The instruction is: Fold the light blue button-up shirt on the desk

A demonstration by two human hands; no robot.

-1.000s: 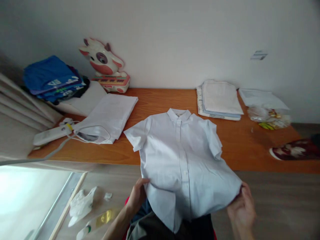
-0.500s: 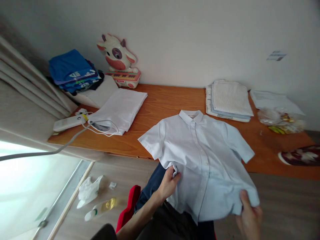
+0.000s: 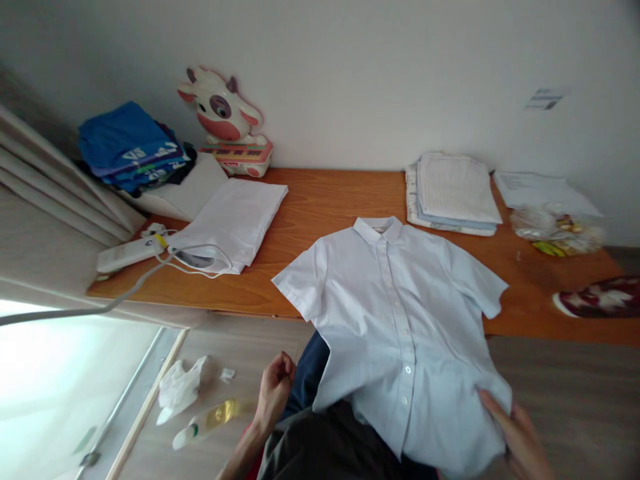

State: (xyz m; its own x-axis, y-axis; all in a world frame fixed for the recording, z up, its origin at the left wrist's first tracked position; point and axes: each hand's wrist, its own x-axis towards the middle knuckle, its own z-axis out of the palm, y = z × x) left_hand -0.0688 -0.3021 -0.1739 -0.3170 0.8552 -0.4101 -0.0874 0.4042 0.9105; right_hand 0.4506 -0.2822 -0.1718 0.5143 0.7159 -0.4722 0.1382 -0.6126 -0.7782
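A white short-sleeved button-up shirt (image 3: 370, 300) lies front side up, collar and sleeves on the wooden table (image 3: 330, 190). Its lower part drapes over the near edge onto my lap. At the shirt's lower right side, my right hand (image 3: 520, 427) grips the cloth, some fingers hidden beneath it. My left hand (image 3: 277, 383) is off the shirt, to the left of its hem above my leg. Its fingers are curled in, with nothing showing in them.
Left on the table are folded white cloth (image 3: 235, 213), a power strip (image 3: 131, 252) with cables, blue clothes (image 3: 133, 147) and a cow toy keyboard (image 3: 227, 123). Rightward are folded cloths (image 3: 455, 190), a clear bag (image 3: 555, 230) and a dark red patterned item (image 3: 600, 298). A bottle (image 3: 207, 420) lies on the floor.
My left hand has let go of the shirt and moved left and down. The shirt's lower left side has spread out flatter. My right hand still holds the right side, slightly lower.
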